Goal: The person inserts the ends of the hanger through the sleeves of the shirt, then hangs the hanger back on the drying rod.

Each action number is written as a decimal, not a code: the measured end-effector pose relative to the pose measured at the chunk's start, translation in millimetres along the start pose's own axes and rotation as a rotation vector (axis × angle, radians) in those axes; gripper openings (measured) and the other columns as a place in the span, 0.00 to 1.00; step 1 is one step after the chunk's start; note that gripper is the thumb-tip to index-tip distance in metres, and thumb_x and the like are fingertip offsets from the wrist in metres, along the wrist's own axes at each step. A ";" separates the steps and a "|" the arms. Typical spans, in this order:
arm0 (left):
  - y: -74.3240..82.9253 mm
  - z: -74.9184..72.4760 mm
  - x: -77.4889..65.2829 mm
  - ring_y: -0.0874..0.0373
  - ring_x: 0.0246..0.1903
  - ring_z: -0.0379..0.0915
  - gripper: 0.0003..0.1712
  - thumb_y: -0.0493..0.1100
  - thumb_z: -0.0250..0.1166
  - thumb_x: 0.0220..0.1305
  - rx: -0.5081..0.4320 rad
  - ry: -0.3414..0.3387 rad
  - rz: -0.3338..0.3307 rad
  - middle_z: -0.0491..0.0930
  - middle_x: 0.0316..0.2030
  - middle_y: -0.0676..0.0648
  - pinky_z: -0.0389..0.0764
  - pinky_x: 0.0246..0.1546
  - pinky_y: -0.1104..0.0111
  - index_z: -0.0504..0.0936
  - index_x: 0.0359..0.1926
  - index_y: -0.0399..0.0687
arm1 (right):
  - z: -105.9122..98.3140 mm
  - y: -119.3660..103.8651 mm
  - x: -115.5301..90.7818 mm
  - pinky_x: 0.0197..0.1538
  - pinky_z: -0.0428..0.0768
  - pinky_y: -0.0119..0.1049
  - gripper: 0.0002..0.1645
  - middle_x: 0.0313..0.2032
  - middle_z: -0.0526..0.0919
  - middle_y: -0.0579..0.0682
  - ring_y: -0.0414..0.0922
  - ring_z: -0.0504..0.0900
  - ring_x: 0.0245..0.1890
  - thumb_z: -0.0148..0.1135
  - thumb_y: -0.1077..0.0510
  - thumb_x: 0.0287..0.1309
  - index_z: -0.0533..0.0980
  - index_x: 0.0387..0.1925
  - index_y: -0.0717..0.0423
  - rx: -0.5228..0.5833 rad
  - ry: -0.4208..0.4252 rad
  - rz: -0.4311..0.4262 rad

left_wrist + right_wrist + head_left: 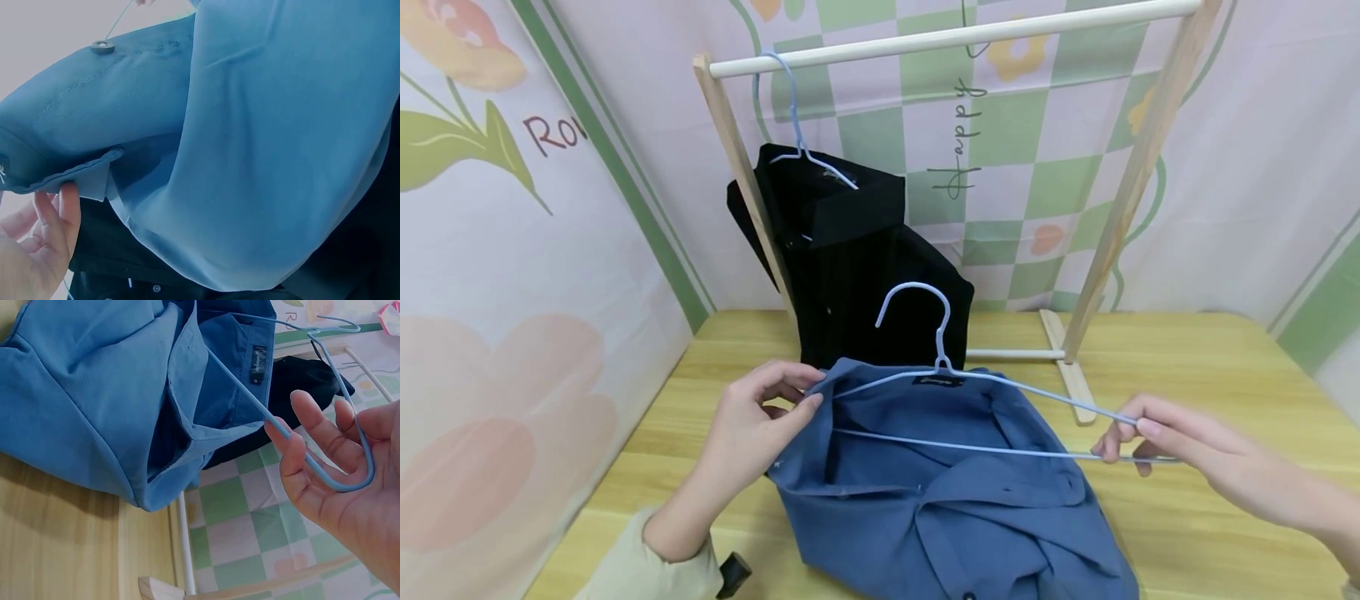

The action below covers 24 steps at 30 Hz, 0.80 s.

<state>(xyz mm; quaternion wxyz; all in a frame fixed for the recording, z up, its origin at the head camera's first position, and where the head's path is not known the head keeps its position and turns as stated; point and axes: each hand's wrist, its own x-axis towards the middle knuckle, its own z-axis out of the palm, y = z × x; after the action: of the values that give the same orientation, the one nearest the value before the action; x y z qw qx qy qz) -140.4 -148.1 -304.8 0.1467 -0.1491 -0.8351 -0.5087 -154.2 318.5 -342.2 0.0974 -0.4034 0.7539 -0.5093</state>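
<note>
A blue shirt [865, 517] with its collar spread lies at the table's front in the head view. One end of a light-blue wire hanger [1007, 451] is inside its neck opening, and the hook stands up above the collar label. My left hand [767, 425] pinches the collar's left edge between thumb and fingers; the left wrist view shows those fingertips [70, 203] on the cloth. Out to the right, my right hand [1187, 454] holds the hanger's other end, which sticks out of the shirt. In the right wrist view its fingers [300, 459] curl round the wire.
Behind the shirt stands a wooden rack with a white top rail [955, 37]. A black shirt [865, 250] hangs from its left end on another blue hanger [795, 108]. The rack's right foot [1069, 371] rests on the wooden table [1225, 367].
</note>
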 end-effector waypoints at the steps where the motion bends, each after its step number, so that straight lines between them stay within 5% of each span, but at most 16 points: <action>1: 0.0 0.1 -0.3 0.60 0.33 0.81 0.11 0.29 0.71 0.62 -0.004 -0.002 -0.004 0.84 0.37 0.46 0.83 0.31 0.69 0.88 0.43 0.45 | 1.1 -0.3 0.8 0.37 0.76 0.38 0.28 0.47 0.83 0.54 0.45 0.82 0.46 0.28 0.78 0.74 0.74 0.54 0.60 0.001 0.000 -0.002; 24: 1.4 -0.2 -2.3 0.60 0.32 0.82 0.14 0.26 0.68 0.61 -0.024 0.045 0.099 0.82 0.36 0.43 0.82 0.29 0.70 0.88 0.44 0.45 | 8.4 -7.8 -8.6 0.43 0.80 0.34 0.26 0.48 0.82 0.51 0.42 0.81 0.52 0.30 0.77 0.75 0.73 0.52 0.55 -0.168 0.079 0.032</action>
<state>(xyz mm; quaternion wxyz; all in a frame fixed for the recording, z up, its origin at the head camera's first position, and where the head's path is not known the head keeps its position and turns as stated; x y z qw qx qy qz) -137.8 -147.9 -304.5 0.1887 -0.1801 -0.8172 -0.5140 -139.9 317.6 -341.8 0.0415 -0.3773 0.8036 -0.4584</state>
